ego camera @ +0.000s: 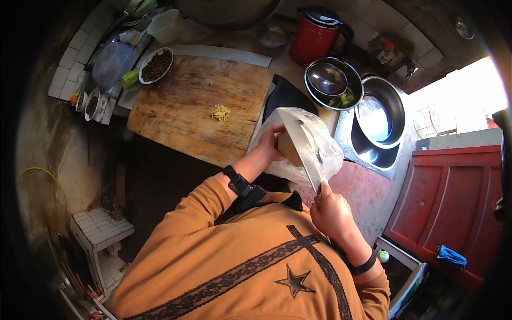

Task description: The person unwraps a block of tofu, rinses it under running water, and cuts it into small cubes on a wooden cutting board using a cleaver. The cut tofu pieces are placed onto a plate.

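My right hand [333,210] grips the handle of a wide-bladed kitchen cleaver [301,149], its blade slanting up and to the left. My left hand [269,145] holds a pale tan, rounded vegetable [289,149], perhaps a peeled root, which the blade partly hides. Whether the edge touches the vegetable I cannot tell. Below both lies the mouth of a clear plastic bag [331,154] with some pale scraps in it. Left of the bag, a small heap of yellowish cut strips [221,113] rests on a wooden cutting board [180,104].
A bowl of dark chopped food [157,66] stands at the board's far left corner, beside a green vegetable piece [130,79]. Behind the bag are a red electric kettle [314,38] and a metal basin [312,94] holding a smaller bowl. A sink [374,156] with a steel basin is to the right.
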Demonstrator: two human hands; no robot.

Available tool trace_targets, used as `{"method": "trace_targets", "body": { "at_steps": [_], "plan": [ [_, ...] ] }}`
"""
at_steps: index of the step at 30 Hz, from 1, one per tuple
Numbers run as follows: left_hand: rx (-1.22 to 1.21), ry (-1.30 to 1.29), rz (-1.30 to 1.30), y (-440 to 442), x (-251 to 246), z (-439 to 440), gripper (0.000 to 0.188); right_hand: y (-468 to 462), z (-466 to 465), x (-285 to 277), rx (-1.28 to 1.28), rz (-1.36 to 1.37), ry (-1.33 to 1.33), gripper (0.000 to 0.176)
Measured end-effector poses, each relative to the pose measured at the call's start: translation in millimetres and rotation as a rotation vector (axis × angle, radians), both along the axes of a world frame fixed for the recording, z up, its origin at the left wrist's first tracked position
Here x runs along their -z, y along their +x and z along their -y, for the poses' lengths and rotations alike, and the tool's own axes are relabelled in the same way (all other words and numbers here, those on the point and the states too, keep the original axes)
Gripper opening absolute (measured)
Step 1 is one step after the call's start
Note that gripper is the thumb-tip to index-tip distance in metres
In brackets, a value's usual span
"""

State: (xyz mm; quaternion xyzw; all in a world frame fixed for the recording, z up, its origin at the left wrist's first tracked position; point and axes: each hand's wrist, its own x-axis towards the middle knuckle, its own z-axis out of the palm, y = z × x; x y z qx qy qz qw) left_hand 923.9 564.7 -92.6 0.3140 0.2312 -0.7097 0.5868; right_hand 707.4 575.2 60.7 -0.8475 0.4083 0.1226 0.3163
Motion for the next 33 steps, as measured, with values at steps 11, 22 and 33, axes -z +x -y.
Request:
{"method": "trace_targets", "body": {
  "at_steps": [11,22,33],
  "plan": [
    [0.308,-0.771,1.520,-9,3,-22,0.059,-12,-6,-33,-0.116,-0.101,-0.033,0.053],
    [-0.016,-0.724,-0.047,-11,-14,-58,0.072,-156,15,-82,0.713,0.786,0.563,0.045],
    [-0.331,-0.672,-0.141,-204,-56,-22,0.075,-353,179,5,0.700,0.855,0.308,0.009]
  ]
}}
